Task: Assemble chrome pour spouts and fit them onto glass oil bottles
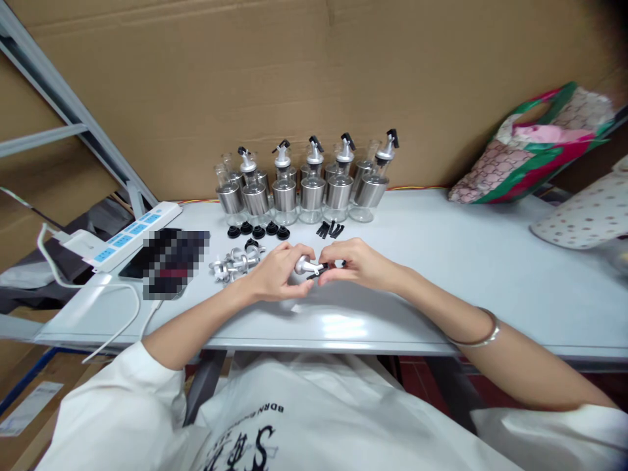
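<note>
The left hand (277, 273) grips a silver pourer top (304, 264) near the front edge of the table (490, 281), the right hand (357, 263) close by pinching a black piece (323, 267) at its tip, with silver parts (230, 269) leftward, black stoppers (258, 232) and black strips (323, 229) beyond, and bottles (313, 193) lined along the back edge.

"How do your arms sit?"
"Your left arm (199, 324) and right arm (436, 302) both reach forward and slant inward."
"And at the ends?"
"Your left hand (275, 271) curls in a grip, thumb (298, 290) toward your body; your right hand (362, 263) faces it closely, fingers (338, 250) bent into a pinch."
</note>
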Available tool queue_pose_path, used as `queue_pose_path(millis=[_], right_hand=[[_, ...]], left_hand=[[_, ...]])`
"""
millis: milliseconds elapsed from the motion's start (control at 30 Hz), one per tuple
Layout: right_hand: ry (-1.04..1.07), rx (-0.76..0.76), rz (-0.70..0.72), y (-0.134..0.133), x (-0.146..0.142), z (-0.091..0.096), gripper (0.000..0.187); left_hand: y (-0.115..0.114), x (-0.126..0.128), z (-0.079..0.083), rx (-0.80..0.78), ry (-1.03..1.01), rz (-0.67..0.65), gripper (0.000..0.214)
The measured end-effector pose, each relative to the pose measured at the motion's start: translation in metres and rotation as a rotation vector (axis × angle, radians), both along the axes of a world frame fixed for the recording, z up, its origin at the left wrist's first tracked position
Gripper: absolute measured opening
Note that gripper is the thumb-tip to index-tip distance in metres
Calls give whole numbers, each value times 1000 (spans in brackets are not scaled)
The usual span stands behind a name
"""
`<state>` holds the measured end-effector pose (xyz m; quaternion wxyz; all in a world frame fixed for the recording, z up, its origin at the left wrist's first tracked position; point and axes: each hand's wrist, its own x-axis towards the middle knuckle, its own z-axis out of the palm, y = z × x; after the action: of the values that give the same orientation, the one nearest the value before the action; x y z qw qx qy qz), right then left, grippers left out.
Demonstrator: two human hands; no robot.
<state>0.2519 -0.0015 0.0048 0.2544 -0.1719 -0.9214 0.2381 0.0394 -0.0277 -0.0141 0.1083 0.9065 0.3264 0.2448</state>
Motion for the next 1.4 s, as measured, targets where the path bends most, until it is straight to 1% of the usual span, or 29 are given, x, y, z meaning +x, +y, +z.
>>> queue_pose_path(millis=[167, 300, 367, 500, 600, 767, 833, 967, 1033, 1067, 1133, 1200, 1267, 1333, 1400], right_hand=[[25, -6, -13, 0, -1, -1, 41], [45, -6, -80, 0, 0, 2, 39], [45, -14, -100, 0, 1, 3, 38], [14, -35, -101, 0, 0, 3, 36], [16, -34, -126, -1, -1, 3, 33], [67, -45, -87, -3, 0, 7, 30], [63, -85, -92, -4, 0, 9, 30], [55, -241, -84, -6, -1, 13, 35], [62, -286, -101, -7, -2, 12, 34], [64, -297, -114, -8, -3, 12, 32], [84, -291, -134, -9, -4, 10, 26], [101, -257, -153, -10, -5, 9, 22], [122, -231, -170, -10, -6, 9, 22], [158, -257, -147, -9, -6, 9, 27], [207, -322, -93, -9, -5, 11, 36]], left_hand=[[0, -1, -1, 68, 24, 62, 40], [1, 0, -1, 118, 2, 199, 51], [2, 0, -1, 130, 30, 231, 54], [3, 1, -1, 110, 79, 212, 55], [2, 2, -2, 95, 43, 217, 54], [1, 3, -2, 91, -30, 206, 55], [1, 4, -4, 75, -54, 189, 57], [-1, 4, -5, 28, -74, 136, 62], [-2, 4, -4, 34, -77, 156, 57], [-3, 5, -3, 57, -75, 193, 52], [-5, 5, 0, 149, -64, 302, 41], [-8, 6, 3, 235, -41, 372, 34], [-10, 7, 6, 252, -23, 354, 34], [-11, 7, 8, 214, -6, 273, 37], [-8, 3, 11, 190, 11, 178, 39]])
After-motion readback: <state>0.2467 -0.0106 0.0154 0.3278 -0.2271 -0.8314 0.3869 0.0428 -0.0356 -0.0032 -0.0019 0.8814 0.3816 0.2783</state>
